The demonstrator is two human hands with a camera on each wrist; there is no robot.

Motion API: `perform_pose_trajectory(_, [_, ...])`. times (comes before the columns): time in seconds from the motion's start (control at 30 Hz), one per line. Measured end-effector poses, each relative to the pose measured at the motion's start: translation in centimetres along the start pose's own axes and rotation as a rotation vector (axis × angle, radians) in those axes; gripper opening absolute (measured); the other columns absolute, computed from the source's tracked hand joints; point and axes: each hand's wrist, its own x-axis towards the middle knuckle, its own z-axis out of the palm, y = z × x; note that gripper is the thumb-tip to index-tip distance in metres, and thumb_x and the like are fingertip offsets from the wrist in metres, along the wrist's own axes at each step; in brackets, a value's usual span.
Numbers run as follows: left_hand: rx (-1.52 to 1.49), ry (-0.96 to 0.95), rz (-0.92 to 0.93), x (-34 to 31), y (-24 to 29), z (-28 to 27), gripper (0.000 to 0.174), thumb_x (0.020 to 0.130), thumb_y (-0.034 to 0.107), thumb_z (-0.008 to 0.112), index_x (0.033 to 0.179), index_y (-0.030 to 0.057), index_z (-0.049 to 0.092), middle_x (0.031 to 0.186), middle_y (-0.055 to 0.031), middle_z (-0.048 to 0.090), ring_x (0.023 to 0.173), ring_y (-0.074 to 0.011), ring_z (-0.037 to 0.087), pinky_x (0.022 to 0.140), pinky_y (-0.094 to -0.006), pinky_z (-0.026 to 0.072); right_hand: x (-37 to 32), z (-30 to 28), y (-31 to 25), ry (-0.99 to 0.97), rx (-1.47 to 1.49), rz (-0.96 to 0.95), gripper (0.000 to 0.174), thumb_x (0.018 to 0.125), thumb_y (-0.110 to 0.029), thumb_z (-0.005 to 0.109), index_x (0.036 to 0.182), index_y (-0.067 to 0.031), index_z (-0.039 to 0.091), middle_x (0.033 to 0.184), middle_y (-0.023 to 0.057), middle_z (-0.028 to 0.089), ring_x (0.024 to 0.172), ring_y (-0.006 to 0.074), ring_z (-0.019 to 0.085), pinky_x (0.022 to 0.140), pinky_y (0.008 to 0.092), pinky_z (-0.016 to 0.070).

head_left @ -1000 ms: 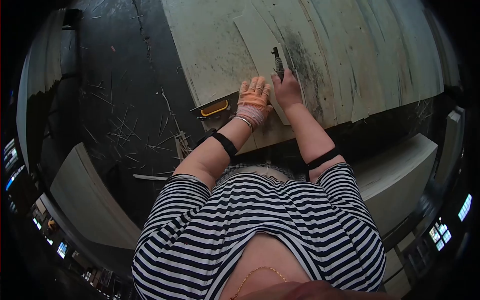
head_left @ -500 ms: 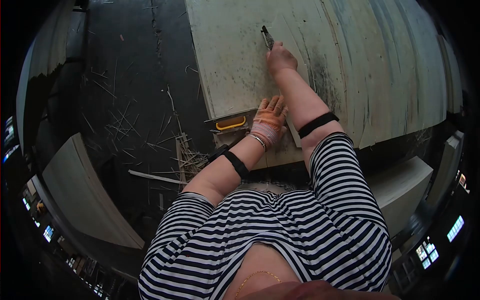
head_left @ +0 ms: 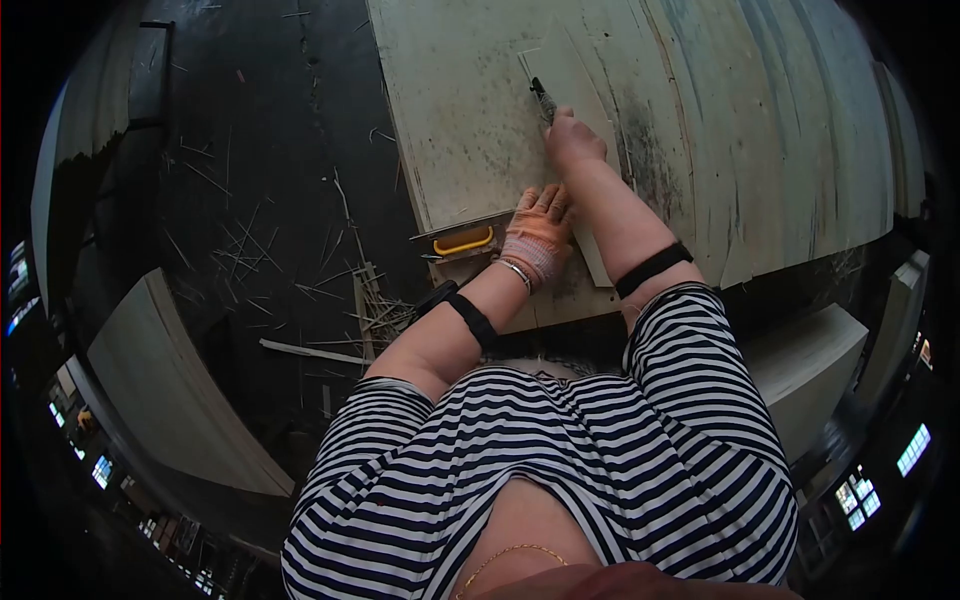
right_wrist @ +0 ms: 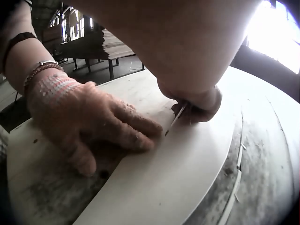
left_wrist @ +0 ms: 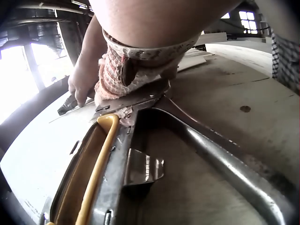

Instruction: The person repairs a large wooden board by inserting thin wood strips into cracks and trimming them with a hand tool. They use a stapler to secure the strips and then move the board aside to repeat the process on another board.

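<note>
My left hand (head_left: 538, 235), in an orange-and-white glove, lies flat with fingers extended on the pale wood veneer. In the right wrist view its gloved fingertips (right_wrist: 143, 140) press beside the edge of a long veneer strip (right_wrist: 154, 178). Just ahead of it in the head view, my bare right hand (head_left: 575, 140) grips a slim knife (head_left: 543, 100) with a wrapped handle and dark tip. The knife's thin blade (right_wrist: 175, 121) slants down to the veneer by the gloved fingers. The right fingers mostly hide the handle in the right wrist view.
A metal tool with a yellow handle (head_left: 463, 241) sits left of the gloved hand at the sheet's corner. Thin wood slivers (head_left: 240, 255) litter the dark floor at left. Veneer stacks (head_left: 180, 400) stand on both sides. Dark-stained veneer sheets (head_left: 760, 150) spread to the right.
My right hand carried the knife forward along the veneer, then drew it slightly back toward me. The gloved left hand stays flat on the veneer. The head view has shifted slightly.
</note>
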Motion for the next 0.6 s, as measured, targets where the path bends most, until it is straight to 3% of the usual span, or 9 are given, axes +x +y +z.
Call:
perform_pose_trajectory(0.07, [-0.046, 0.083, 0.055, 0.4, -0.8, -1.4, 0.046, 0.08, 0.028, 0.056, 0.122, 0.0104, 0.055, 0.134, -0.0087, 0.046, 0.131, -0.0231, 0.036, 0.11, -0.0516, 0.0213, -0.9, 0.7, 0.9, -0.003, -0.023, -0.013, 0.035, 0.091, -0.03, 0.048, 0.115, -0.0048, 0.046, 0.109, 0.0189, 0.065, 0.101, 0.0342, 0.063, 0.085, 0.0454, 0.0496])
perform_pose_trajectory(0.1, [-0.025, 0.172, 0.079, 0.9, -2.0, -1.4, 0.033, 0.08, 0.023, 0.054, 0.11, 0.013, 0.06, 0.119, -0.0045, 0.055, 0.121, -0.0209, 0.046, 0.105, -0.0547, 0.026, -0.7, 0.8, 1.0, 0.003, -0.021, -0.01, 0.035, 0.091, -0.03, 0.048, 0.115, -0.0048, 0.046, 0.109, 0.0189, 0.065, 0.101, 0.0342, 0.063, 0.085, 0.0454, 0.0496])
perform_pose_trajectory(0.17, [0.133, 0.261, -0.066, 2.9, -5.2, -1.1, 0.03, 0.081, 0.021, 0.051, 0.109, 0.0156, 0.061, 0.115, -0.002, 0.058, 0.118, -0.0204, 0.049, 0.105, -0.0546, 0.0265, -0.5, 1.5, 1.3, 0.061, -0.047, -0.049, 0.033, 0.092, -0.028, 0.047, 0.114, -0.004, 0.046, 0.107, 0.0186, 0.065, 0.101, 0.0347, 0.064, 0.085, 0.0449, 0.0497])
perform_pose_trajectory(0.27, [0.195, 0.35, -0.175, 8.6, -10.3, -5.0, 0.04, 0.083, 0.019, 0.049, 0.122, 0.0181, 0.055, 0.132, -0.0031, 0.052, 0.124, -0.0222, 0.046, 0.105, -0.0455, 0.0304, -0.3, 1.4, 1.2, -0.006, 0.004, -0.011, 0.031, 0.092, -0.024, 0.043, 0.115, -0.0035, 0.046, 0.108, 0.0189, 0.065, 0.102, 0.0343, 0.063, 0.085, 0.045, 0.0495])
perform_pose_trajectory(0.37, [0.323, 0.379, -0.116, 14.5, -14.3, -5.3, 0.047, 0.087, 0.019, 0.044, 0.134, 0.0223, 0.047, 0.143, -0.0045, 0.042, 0.132, -0.0231, 0.038, 0.109, -0.043, 0.0284, -1.3, 1.2, 1.5, -0.002, 0.064, -0.027, 0.029, 0.091, -0.02, 0.041, 0.114, -0.0037, 0.047, 0.109, 0.0193, 0.065, 0.102, 0.034, 0.063, 0.085, 0.0453, 0.0494])
perform_pose_trajectory(0.47, [0.415, 0.116, -0.188, 16.8, -15.3, -5.8, 0.046, 0.092, 0.024, 0.04, 0.138, 0.0303, 0.042, 0.147, -0.0005, 0.036, 0.136, -0.0216, 0.032, 0.112, -0.0398, 0.0267, -1.6, 0.4, 1.1, -0.004, 0.084, -0.019, 0.029, 0.091, -0.017, 0.04, 0.116, -0.0036, 0.048, 0.113, 0.0182, 0.063, 0.104, 0.0328, 0.063, 0.084, 0.0447, 0.0498])
perform_pose_trajectory(0.53, [0.446, 0.088, -0.212, 17.0, -14.8, -6.3, 0.046, 0.092, 0.025, 0.04, 0.138, 0.0299, 0.042, 0.149, 0.0013, 0.033, 0.137, -0.0211, 0.032, 0.112, -0.0389, 0.0265, -1.6, 0.5, 1.3, -0.009, 0.1, -0.009, 0.03, 0.092, -0.015, 0.041, 0.119, -0.0035, 0.048, 0.116, 0.0169, 0.063, 0.105, 0.0314, 0.063, 0.084, 0.0439, 0.0503])
perform_pose_trajectory(0.6, [0.467, 0.119, -0.169, 17.4, -16.3, -5.0, 0.044, 0.093, 0.028, 0.041, 0.137, 0.0293, 0.043, 0.148, 0.0008, 0.035, 0.136, -0.0217, 0.032, 0.112, -0.0378, 0.026, -1.6, 0.7, 1.6, 0.013, 0.165, -0.056, 0.027, 0.091, -0.016, 0.039, 0.113, -0.0035, 0.048, 0.109, 0.0201, 0.064, 0.101, 0.0357, 0.063, 0.084, 0.0463, 0.0494])
